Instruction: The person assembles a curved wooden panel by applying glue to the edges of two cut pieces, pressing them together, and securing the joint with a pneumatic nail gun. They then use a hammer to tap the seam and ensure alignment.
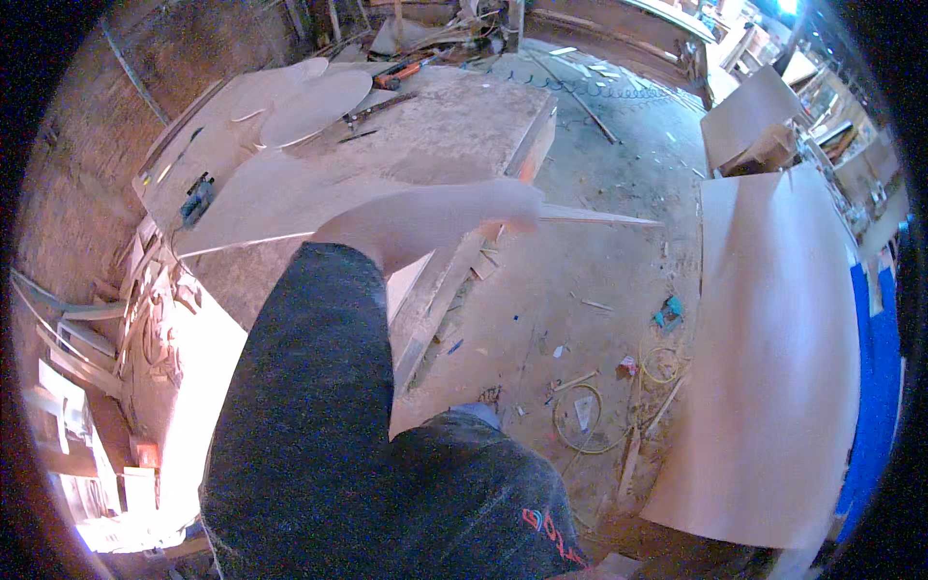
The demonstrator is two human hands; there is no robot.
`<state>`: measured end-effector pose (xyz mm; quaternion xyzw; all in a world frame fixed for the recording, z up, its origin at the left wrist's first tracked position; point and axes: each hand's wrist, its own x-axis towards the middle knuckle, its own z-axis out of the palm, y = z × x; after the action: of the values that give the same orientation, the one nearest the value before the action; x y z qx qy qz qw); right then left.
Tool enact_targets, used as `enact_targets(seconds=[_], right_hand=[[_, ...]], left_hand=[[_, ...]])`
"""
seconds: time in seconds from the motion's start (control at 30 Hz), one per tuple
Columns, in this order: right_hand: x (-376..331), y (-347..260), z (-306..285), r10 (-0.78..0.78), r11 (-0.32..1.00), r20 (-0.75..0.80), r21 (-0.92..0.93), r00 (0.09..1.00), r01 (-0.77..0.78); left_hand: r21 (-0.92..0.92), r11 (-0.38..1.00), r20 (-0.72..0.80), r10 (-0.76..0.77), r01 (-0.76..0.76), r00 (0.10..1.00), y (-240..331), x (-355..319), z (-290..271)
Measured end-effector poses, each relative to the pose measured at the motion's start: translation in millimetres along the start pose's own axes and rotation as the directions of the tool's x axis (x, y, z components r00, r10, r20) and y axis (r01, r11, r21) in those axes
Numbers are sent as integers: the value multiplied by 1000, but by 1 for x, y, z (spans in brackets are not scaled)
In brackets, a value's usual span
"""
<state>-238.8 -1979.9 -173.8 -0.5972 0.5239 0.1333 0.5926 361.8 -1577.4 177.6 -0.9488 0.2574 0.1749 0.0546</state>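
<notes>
My left hand (507, 205) reaches across from the left, its dark-sleeved arm crossing over the near part of the worktable. It is closed around one end of a thin pale wooden strip (604, 216), which tapers to the right above the floor. The hand is slightly blurred, and its fingers show only in part. Below and beyond the arm lies the worktable (454, 126), with thin cut panels (319, 104) with curved edges on its far left. A dark hand tool (197, 199) rests near the table's left edge. My right hand does not show.
An orange-and-black power tool (404, 72) lies at the table's far edge. A large curved sheet (773, 367) stands on the right. Offcuts, a yellow hose (592, 449) and a teal object (668, 314) litter the floor. Wood scraps (159, 319) pile up on the left.
</notes>
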Motion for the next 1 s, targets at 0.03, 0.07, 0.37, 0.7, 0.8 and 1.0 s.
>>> enact_targets(seconds=[0.03, 0.07, 0.37, 0.7, 0.8, 1.0], right_hand=[[4, -22, -3, -7, 1000, -16, -2, 1000, 7], [9, -43, -1, -18, 1000, -17, -15, 1000, 17], [65, -253, 16, -183, 969, 39, -162, 982, 187], [73, -630, 270, -285, 758, 834, -106, 473, 644], [87, -661, 391, -296, 874, 913, 141, 281, 465], [117, -685, 549, -119, 992, 988, 122, 102, -24]], left_hand=[[-2, 997, -34, 72, -72, 997, 2, 26, 8], [1, 991, -66, 130, -130, 989, 1, 47, 16], [-65, 987, -187, 133, -147, 973, 52, 134, -35], [-181, 983, -331, -50, -12, 942, -4, 265, -88], [-208, 978, -385, -93, 12, 918, -18, 298, -106], [-285, 959, -584, -180, 8, 791, -50, 321, -119]])
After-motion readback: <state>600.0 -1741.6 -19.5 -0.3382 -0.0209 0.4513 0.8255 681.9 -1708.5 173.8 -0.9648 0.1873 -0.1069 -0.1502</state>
